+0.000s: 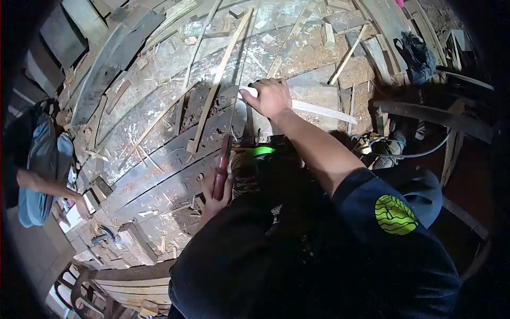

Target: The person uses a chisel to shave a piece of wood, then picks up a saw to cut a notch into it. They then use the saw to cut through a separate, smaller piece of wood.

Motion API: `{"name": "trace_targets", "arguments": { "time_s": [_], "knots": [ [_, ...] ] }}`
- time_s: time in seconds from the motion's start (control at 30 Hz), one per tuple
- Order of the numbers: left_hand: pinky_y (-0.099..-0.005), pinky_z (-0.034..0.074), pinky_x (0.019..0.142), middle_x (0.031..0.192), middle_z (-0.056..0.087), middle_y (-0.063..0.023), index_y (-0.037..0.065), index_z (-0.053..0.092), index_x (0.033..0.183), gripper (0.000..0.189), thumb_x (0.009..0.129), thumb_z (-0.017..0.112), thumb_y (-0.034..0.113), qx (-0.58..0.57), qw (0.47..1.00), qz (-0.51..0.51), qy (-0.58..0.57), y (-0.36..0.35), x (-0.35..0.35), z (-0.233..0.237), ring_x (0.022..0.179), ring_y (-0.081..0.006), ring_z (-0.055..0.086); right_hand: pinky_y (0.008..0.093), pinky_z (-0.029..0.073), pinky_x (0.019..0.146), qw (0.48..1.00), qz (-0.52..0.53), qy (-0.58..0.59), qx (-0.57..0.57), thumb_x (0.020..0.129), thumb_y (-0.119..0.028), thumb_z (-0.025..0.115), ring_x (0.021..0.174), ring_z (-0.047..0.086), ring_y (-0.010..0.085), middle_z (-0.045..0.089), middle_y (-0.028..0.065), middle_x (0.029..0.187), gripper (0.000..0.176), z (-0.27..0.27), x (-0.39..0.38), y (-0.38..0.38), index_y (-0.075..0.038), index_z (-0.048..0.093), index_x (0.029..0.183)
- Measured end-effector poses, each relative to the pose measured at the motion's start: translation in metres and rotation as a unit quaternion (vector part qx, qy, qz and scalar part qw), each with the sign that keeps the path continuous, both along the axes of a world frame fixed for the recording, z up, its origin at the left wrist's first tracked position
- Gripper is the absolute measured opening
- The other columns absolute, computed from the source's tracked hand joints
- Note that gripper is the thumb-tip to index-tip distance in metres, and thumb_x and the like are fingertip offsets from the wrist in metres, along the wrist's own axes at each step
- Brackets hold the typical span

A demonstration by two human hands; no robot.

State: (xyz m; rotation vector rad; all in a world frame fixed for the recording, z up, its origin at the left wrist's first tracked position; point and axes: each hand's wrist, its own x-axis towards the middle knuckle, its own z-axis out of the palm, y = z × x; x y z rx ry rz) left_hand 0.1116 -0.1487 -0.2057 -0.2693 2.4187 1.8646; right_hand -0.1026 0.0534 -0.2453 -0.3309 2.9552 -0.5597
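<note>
My left hand [215,191] is wrapped round the reddish-brown handle [220,178] of a long, thin tool that looks like a saw seen edge-on. Its narrow blade [232,114] points up and away, passing just left of my right hand [270,98]. That right hand grips a pale wooden strip [324,111] near its left end, thumb and fingers bent over it. The strip sticks out to the right of the hand. Beneath the hands, a shoe with a bright green band [261,151] shows partly in shadow.
Long wooden slats [220,77], offcuts and shavings litter the work surface. At the left, another person's hand [82,206] touches a white block [77,215]. A blue-handled tool [103,235] lies near a wooden block [136,244]. A black plastic bag [417,56] is upper right.
</note>
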Motion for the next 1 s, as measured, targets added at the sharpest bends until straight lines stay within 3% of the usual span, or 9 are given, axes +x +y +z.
{"name": "trace_targets", "arguments": {
  "time_s": [0.3,0.37,0.43,0.53,0.57,0.63,0.77,0.9,1.0],
  "knots": [
    [-0.0306,0.039,0.051,0.061,0.052,-0.0059,0.001,0.057,0.083,0.013,0.087,0.065,0.011,-0.046,0.995,-0.017,0.083,-0.002,0.001,0.013,0.052,-0.0145,0.048,0.0483,0.033,0.104,1.000,-0.015,-0.023,0.012,0.088,-0.057,0.052,0.109,0.060,0.0248,0.070,0.0087,0.108,0.051,0.004,0.000,0.000,-0.013,0.074,0.104],
    [-0.0296,0.040,0.051,0.061,0.053,-0.0050,0.001,0.057,0.082,0.014,0.087,0.064,0.012,-0.012,0.997,0.026,-0.065,-0.007,0.024,0.011,0.053,-0.0137,0.049,0.0457,0.033,0.105,1.000,-0.011,-0.018,0.009,0.089,-0.059,0.050,0.108,0.060,0.0240,0.070,0.0089,0.108,0.053,0.003,-0.001,-0.001,-0.014,0.074,0.105],
    [-0.0300,0.036,0.052,0.064,0.053,-0.0027,0.003,0.060,0.081,0.018,0.086,0.067,0.019,0.012,0.996,0.040,-0.076,-0.005,0.021,0.021,0.056,-0.0129,0.047,0.0436,0.034,0.102,0.999,-0.001,-0.028,0.018,0.089,-0.058,0.050,0.107,0.060,0.0232,0.070,0.0079,0.107,0.053,0.005,-0.002,-0.001,-0.013,0.074,0.104],
    [-0.0298,0.038,0.048,0.059,0.053,-0.0056,0.001,0.059,0.086,0.014,0.088,0.065,0.013,0.013,1.000,-0.006,-0.009,-0.005,-0.003,0.016,0.049,-0.0127,0.048,0.0449,0.036,0.100,1.000,-0.002,-0.007,0.006,0.088,-0.056,0.052,0.105,0.061,0.0254,0.070,0.0084,0.104,0.051,0.002,0.000,-0.001,-0.012,0.074,0.101],
    [-0.0308,0.037,0.047,0.058,0.052,-0.0066,0.002,0.060,0.088,0.013,0.088,0.066,0.014,-0.075,0.994,-0.038,0.073,-0.003,-0.011,0.012,0.047,-0.0136,0.048,0.0473,0.037,0.100,1.000,-0.004,0.024,-0.003,0.087,-0.055,0.055,0.104,0.062,0.0278,0.070,0.0096,0.104,0.050,-0.001,0.001,0.000,-0.010,0.074,0.100],
    [-0.0317,0.037,0.047,0.059,0.052,-0.0079,0.003,0.059,0.086,0.011,0.088,0.065,0.012,-0.032,0.999,-0.019,0.000,0.002,-0.017,0.005,0.047,-0.0158,0.049,0.0460,0.039,0.097,1.000,0.001,0.018,-0.003,0.087,-0.054,0.056,0.100,0.063,0.0277,0.071,0.0089,0.101,0.049,0.003,0.001,0.000,-0.011,0.074,0.097],
    [-0.0319,0.039,0.050,0.060,0.054,-0.0094,0.002,0.058,0.083,0.009,0.086,0.064,0.008,0.001,0.999,0.012,0.034,-0.003,-0.005,0.007,0.050,-0.0189,0.052,0.0451,0.040,0.094,1.000,-0.011,-0.001,0.015,0.087,-0.054,0.057,0.103,0.063,0.0271,0.071,0.0082,0.105,0.047,0.000,-0.002,-0.003,-0.011,0.075,0.097],
    [-0.0295,0.038,0.052,0.063,0.051,-0.0031,0.002,0.059,0.087,0.018,0.089,0.065,0.018,-0.041,0.999,-0.018,0.014,-0.005,0.008,0.021,0.057,-0.0110,0.048,0.0478,0.038,0.099,1.000,-0.012,-0.012,0.001,0.087,-0.054,0.056,0.108,0.061,0.0283,0.069,0.0109,0.109,0.049,0.008,0.000,-0.003,-0.010,0.074,0.099],
    [-0.0324,0.039,0.050,0.060,0.053,-0.0098,0.000,0.060,0.084,0.009,0.083,0.067,0.006,-0.013,1.000,-0.008,0.021,-0.003,0.004,0.015,0.048,-0.0225,0.051,0.0494,0.036,0.102,1.000,-0.015,-0.014,-0.002,0.087,-0.055,0.055,0.110,0.060,0.0289,0.069,0.0118,0.111,0.051,0.007,0.001,-0.002,-0.009,0.073,0.100]
  ]
}}
